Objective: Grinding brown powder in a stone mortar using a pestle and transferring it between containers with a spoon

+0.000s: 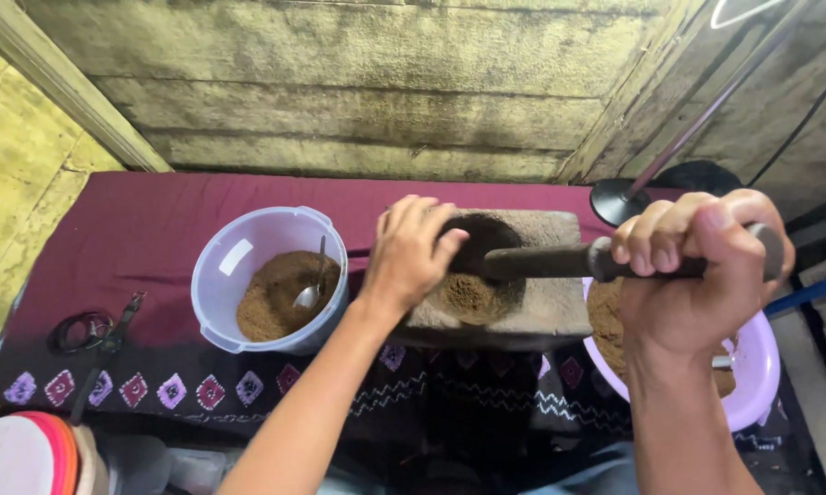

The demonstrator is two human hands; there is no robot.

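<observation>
Both bare forearms reach up from six o'clock. The left hand (411, 249) lies palm down, fingers (429, 220) stretched toward twelve o'clock and loosely spread. At three o'clock the right hand (697, 266) is raised in a tight fist, knuckles uppermost, wrist straight

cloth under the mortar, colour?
Maroon cloth with a dark border of pink-and-white diamonds, clearest in the head view.

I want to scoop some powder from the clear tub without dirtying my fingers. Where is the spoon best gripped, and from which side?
Take the spoon by the upper end of its handle, coming from above. Its bowl lies in the brown powder, while the thin handle leans up toward the far rim of the tub, clear of the powder.
</observation>
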